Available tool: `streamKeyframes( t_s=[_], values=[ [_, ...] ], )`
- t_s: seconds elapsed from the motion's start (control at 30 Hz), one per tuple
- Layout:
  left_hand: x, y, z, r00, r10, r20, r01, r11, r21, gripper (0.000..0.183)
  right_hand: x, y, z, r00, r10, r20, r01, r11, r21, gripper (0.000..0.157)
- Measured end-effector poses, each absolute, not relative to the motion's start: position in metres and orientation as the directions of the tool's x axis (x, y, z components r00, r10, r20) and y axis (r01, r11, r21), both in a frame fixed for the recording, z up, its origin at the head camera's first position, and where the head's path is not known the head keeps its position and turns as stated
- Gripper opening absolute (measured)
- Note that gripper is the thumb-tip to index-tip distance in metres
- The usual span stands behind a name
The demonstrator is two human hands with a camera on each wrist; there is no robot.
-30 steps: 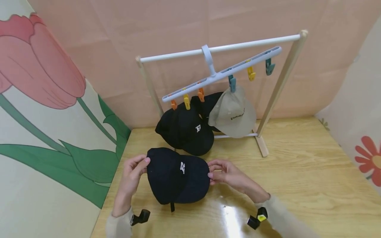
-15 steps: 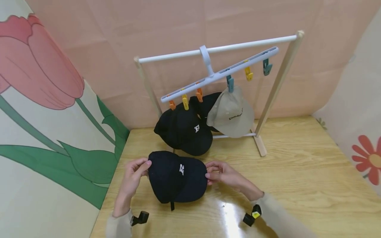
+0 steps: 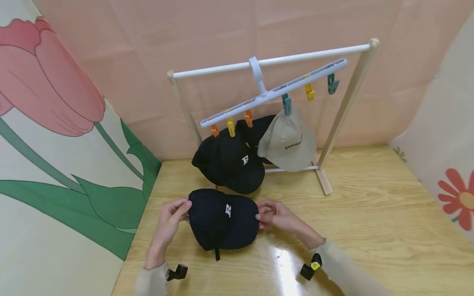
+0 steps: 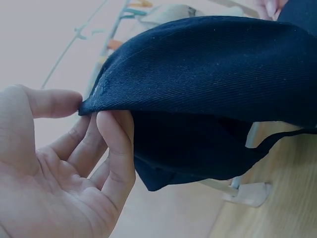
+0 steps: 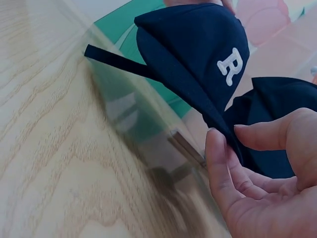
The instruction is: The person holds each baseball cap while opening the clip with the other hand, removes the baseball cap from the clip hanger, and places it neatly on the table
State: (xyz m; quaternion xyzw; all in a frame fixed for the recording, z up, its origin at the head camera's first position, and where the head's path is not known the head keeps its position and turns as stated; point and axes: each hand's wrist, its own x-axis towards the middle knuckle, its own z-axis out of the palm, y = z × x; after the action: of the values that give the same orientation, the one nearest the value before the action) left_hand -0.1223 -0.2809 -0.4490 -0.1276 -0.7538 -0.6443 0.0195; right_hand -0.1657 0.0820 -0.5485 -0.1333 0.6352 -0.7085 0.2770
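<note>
Between my two hands a dark navy baseball cap (image 3: 209,222) with a white letter R is held above the table, its brim to the right and a strap dangling below. My left hand (image 3: 168,224) pinches the crown's edge between thumb and fingers; the left wrist view shows the cap's hollow underside (image 4: 188,144). At the other end my right hand (image 3: 279,218) pinches the brim's edge, and in the right wrist view the letter R (image 5: 230,67) faces the camera. Just behind hangs a black cap (image 3: 229,160) with a white letter.
A white rack (image 3: 307,55) with wooden posts carries a tilted lilac hanger (image 3: 274,92) with several coloured clips. From it hang the black cap, a beige cap (image 3: 290,142) on a teal clip (image 3: 286,104), and another dark cap partly hidden behind. All stand on a wooden table (image 3: 385,222).
The navy cap has shifted slightly down, and its left end a little to the right, with both hands still gripping it. The hanging caps keep their places.
</note>
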Motion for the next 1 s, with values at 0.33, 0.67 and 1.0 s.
streamKeyframes(
  t_s=[0.33, 0.67, 1.0],
  values=[
    [-0.122, -0.279, -0.457, -0.979, 0.147, 0.137, 0.160, 0.152, 0.975, 0.030, -0.163, 0.079, -0.558, -0.839, -0.511, -0.188, 0.204, 0.024, -0.979, 0.045],
    [-0.121, -0.278, -0.464, -0.990, 0.106, 0.095, 0.111, 0.163, 0.980, 0.030, -0.160, 0.076, -0.559, -0.854, -0.493, -0.167, 0.164, 0.050, -0.985, 0.048],
    [-0.121, -0.277, -0.470, -0.992, 0.097, 0.079, 0.094, 0.157, 0.983, 0.031, -0.159, 0.074, -0.560, -0.868, -0.467, -0.169, 0.146, 0.085, -0.986, 0.046]
  ],
)
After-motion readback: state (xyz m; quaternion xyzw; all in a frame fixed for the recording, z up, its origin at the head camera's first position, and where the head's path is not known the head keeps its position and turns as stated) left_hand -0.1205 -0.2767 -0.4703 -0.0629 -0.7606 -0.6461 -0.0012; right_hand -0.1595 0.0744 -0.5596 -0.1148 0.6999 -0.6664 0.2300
